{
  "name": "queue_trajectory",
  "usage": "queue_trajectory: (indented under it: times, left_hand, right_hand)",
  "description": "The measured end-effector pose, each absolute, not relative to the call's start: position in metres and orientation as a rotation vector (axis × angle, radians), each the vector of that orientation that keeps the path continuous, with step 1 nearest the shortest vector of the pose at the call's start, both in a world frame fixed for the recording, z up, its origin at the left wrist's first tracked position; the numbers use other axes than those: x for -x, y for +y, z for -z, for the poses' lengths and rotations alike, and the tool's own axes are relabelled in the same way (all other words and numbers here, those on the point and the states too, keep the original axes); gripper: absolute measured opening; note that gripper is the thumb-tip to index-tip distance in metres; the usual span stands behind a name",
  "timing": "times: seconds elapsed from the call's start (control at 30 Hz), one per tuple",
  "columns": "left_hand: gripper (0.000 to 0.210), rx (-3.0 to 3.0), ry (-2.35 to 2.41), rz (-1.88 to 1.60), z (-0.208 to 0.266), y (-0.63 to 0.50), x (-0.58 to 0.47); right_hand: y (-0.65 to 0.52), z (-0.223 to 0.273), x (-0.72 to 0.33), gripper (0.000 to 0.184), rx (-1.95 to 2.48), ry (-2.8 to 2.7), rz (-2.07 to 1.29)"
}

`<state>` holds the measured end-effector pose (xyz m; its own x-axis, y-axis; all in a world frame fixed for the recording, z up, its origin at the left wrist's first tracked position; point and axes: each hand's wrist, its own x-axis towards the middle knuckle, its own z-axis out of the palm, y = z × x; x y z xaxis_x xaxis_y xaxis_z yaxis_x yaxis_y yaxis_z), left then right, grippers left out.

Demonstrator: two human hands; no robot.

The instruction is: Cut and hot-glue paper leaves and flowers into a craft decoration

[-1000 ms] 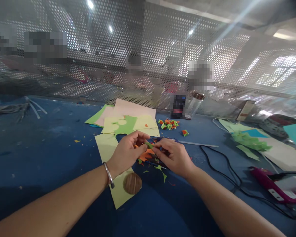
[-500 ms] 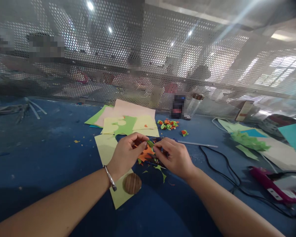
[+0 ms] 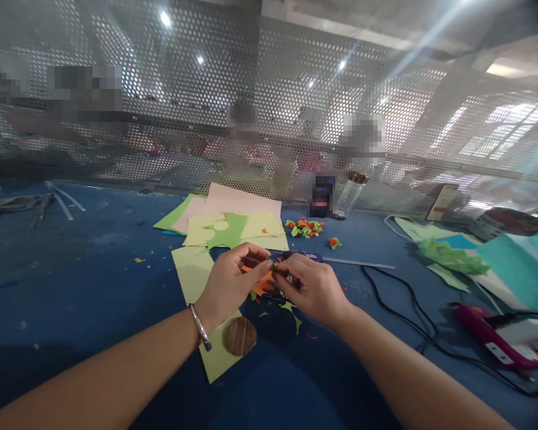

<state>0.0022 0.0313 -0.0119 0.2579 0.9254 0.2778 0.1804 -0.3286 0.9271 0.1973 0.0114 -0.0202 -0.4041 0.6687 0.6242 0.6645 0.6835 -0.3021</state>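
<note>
One tiny green paper bit (image 3: 273, 266), and we've got it pinched between our left hand (image 3: 233, 278) and right hand (image 3: 316, 286), near orange scraps (image 3: 263, 285).

No text, label, brand, number or sign legible; upright dark item (image 3: 323, 196) pixelated over.

Perforated grey screen (image 3: 287, 77) behind blue tabletop (image 3: 107, 298)

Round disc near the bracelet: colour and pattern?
The round disc is brown with darker wood-like streaks; best seen in the head view.
</note>
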Motion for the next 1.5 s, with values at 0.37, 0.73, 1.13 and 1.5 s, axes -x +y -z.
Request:
queue_trajectory:
  times: [0.37,0.73,1.13,1.5]
  left_hand:
    - [0.022,-1.794,1.037,-1.134,0.0163,0.0368,0.0006]
    - [0.023,-1.735,0.897,-1.151,0.0173,0.0369,-0.0021]
    - [0.027,-1.630,0.805,-1.107,0.0191,0.0372,-0.0044]
    - [0.030,-1.519,0.798,-1.127,0.0190,0.0346,-0.0069]
  right_hand:
    - [0.0107,0.0182,-0.1949,0.011,1.057,-2.082,-0.197]
    - [0.0113,0.0170,-0.1941,0.011,1.061,-2.021,-0.226]
    - [0.0108,0.0177,-0.1941,0.010,1.073,-2.008,-0.176]
    - [0.0103,0.0172,-0.1938,0.010,1.056,-2.001,-0.188]
